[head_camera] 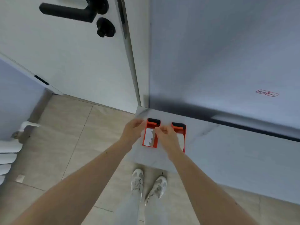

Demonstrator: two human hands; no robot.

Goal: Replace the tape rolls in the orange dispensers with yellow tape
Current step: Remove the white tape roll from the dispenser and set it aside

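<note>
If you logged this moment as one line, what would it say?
hands: left hand and right hand on near-left orange dispenser | second dispenser: untouched beside | yellow tape: not visible | surface: grey counter

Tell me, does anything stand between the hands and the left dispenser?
Nothing visible does. The left hand and right hand are already at the left dispenser on the counter. No yellow tape shows.

Two dispensers point(150, 135) side by side

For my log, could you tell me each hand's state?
Left hand: gripping the left orange dispenser.
Right hand: fingers pinched at the same dispenser; contents unclear.
</note>
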